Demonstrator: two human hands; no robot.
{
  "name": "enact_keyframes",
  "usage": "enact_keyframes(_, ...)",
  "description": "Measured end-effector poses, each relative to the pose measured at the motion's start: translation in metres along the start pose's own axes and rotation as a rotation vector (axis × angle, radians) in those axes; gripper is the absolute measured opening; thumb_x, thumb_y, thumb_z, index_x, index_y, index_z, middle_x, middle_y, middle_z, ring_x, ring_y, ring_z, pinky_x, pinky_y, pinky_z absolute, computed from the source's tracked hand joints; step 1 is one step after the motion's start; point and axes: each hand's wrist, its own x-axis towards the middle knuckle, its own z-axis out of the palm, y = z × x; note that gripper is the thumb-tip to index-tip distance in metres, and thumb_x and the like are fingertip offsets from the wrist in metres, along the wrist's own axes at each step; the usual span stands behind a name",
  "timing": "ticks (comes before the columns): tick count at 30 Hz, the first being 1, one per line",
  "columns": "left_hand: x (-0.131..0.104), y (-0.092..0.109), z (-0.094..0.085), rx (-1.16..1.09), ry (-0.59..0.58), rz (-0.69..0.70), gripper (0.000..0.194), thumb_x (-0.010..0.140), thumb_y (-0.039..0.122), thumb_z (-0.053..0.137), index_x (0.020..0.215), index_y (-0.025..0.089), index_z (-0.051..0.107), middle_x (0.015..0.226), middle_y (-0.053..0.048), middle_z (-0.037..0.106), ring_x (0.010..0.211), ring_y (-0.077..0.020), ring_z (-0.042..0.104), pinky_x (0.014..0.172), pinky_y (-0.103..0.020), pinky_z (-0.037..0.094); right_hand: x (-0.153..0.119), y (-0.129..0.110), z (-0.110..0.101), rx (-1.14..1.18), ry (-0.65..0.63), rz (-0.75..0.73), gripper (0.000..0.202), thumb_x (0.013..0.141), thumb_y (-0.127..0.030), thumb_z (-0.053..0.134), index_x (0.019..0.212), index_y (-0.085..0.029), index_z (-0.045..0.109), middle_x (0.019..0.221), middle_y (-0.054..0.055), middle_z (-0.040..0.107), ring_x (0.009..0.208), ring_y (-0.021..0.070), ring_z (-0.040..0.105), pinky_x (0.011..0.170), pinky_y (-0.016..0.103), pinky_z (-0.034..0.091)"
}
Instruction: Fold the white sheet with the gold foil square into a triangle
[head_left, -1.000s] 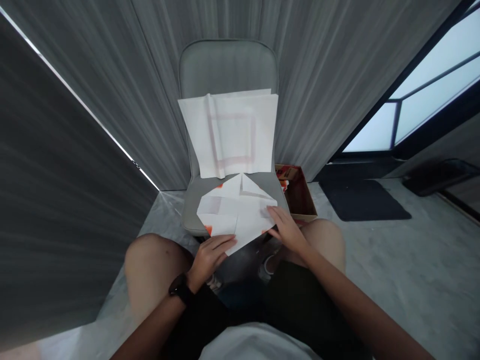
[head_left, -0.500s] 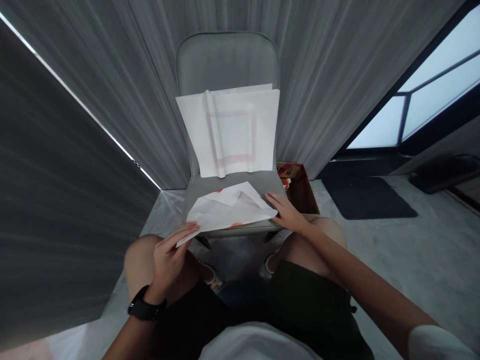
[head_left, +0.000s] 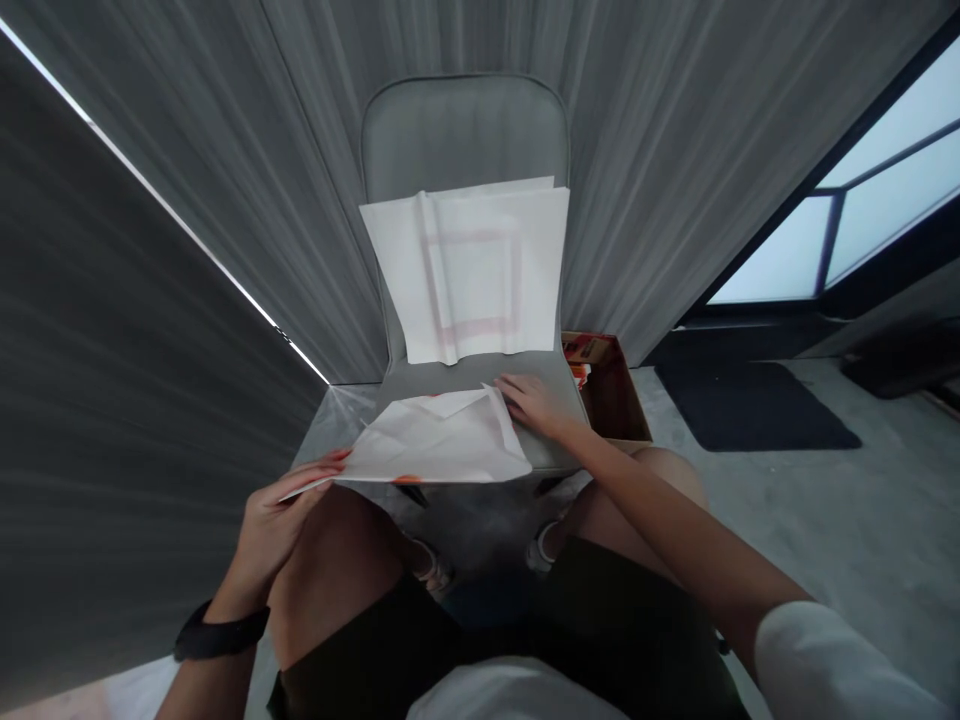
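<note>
A folded sheet of white paper (head_left: 427, 440) with orange patches lies over the front of the grey chair seat (head_left: 551, 450). Its left end is pinched between the thumb and fingers of my left hand (head_left: 289, 510), past the seat's left side. My right hand (head_left: 534, 405) reaches over the seat, fingers stretched out, with the fingertips at the paper's raised upper right flap. The right thumb is hidden. Creases run across the folded paper, and its underside is out of sight.
Larger white paper sheets (head_left: 480, 275) lean against the chair backrest (head_left: 465, 130), a faint reddish frame showing through. Right of the chair, an open cardboard box (head_left: 619, 390) stands on the floor. A dark mat (head_left: 754, 405) lies farther right. Curtain-like grey panels surround the chair.
My left hand has moved left and down, drawing the folded paper's left end with it. My right hand has shifted left onto the flap, which now stands up more along the right edge.
</note>
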Motion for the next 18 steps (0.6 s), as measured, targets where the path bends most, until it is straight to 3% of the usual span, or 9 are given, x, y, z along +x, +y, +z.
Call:
enact_keyframes(4,-0.005,-0.007,0.002,-0.035,0.016,-0.024,0.034,0.088,0.055,0.078,0.089,0.022,0.084,0.108,-0.009,0.083,0.108,-0.0292,0.078,0.103,-0.043,0.062,0.018,-0.011,0.007,-0.069,-0.085,-0.068,0.049,0.105,-0.016,0.045,0.152,-0.020,0.057,0.157,0.017,0.056,0.146,0.0274,0.052,0.122,0.053,0.042)
enact_keyframes(10,-0.008,-0.011,0.001,-0.050,0.071,-0.088,0.034,0.085,0.056,0.080,0.086,0.021,0.083,0.107,-0.008,0.083,0.107,-0.0289,0.078,0.105,-0.044,0.061,0.030,-0.019,0.008,-0.067,-0.171,-0.134,0.047,0.101,-0.010,0.050,0.145,-0.022,0.063,0.150,0.015,0.062,0.140,0.0250,0.056,0.121,0.051,0.042)
enact_keyframes(14,-0.008,-0.011,-0.002,-0.013,0.147,-0.171,0.038,0.081,0.059,0.080,0.086,0.021,0.082,0.102,-0.008,0.083,0.101,-0.0290,0.078,0.099,-0.043,0.062,0.028,-0.023,-0.008,-0.003,-0.193,-0.163,0.040,0.101,-0.015,0.051,0.137,-0.017,0.068,0.142,0.018,0.067,0.132,0.0283,0.061,0.119,0.055,0.042)
enact_keyframes(18,0.004,-0.008,-0.007,0.033,0.371,-0.234,0.043,0.069,0.059,0.085,0.084,0.019,0.080,0.087,-0.006,0.081,0.084,-0.0257,0.074,0.079,-0.037,0.062,0.015,-0.032,-0.036,0.140,-0.246,-0.132,0.037,0.105,-0.028,0.046,0.128,-0.016,0.072,0.129,0.018,0.073,0.118,0.0287,0.066,0.108,0.051,0.050)
